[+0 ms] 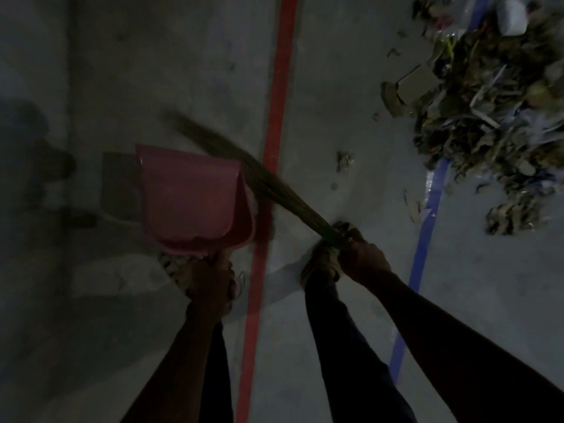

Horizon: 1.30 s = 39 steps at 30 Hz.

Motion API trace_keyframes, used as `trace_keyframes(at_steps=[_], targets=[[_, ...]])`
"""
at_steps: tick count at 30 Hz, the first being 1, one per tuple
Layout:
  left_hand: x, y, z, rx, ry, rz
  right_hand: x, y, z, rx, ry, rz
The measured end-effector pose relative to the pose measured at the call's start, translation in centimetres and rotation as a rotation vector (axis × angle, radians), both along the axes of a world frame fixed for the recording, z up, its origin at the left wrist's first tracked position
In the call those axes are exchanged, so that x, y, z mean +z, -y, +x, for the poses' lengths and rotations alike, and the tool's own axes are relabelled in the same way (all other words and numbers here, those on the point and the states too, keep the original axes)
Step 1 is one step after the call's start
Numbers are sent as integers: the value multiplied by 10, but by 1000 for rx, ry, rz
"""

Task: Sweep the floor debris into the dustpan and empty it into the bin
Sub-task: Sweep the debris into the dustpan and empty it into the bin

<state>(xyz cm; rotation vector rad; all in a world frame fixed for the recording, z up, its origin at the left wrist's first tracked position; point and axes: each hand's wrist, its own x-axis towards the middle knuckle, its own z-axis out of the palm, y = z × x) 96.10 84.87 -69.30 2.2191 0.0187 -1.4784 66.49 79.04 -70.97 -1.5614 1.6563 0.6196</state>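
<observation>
So the rubbish pile (494, 117) sits way off in the upper right, nearer the right hand (360, 254) gripping the broom (259, 178), whose bristles point upper left across the pink dustpan (189, 196) the left hand (210, 279) holds.

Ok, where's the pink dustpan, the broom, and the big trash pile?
dustpan (186, 196): head view, middle of its pink scoop.
broom (268, 184): head view, middle of the bristle bundle.
trash pile (494, 117): head view, centre of the heap.
</observation>
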Motion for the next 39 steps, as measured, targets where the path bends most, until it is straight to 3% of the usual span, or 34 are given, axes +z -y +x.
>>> trace_keyframes(at_steps=[5, 9, 13, 18, 26, 31, 39], targets=[[11, 8, -77, -103, -35, 89, 22, 28, -115, -61, -80, -63], [24, 46, -142, -132, 1, 39, 30, 51, -192, -171, -227, -170], [29, 95, -200, -222, 14, -60, 41, 76, -240, -331, -254, -286], [11, 145, -239, -348, 5, -85, 22, 83, -260, -420, -123, -520], [-18, 168, -281, -490, 9, -67, -26, 43, -261, -360, -73, -436], [-28, 176, -283, -563, 23, -89, -17, 23, -258, -608, -41, -389], [-27, 247, -273, -656, 61, -154, -10, 38, -262, -483, 133, -498]])
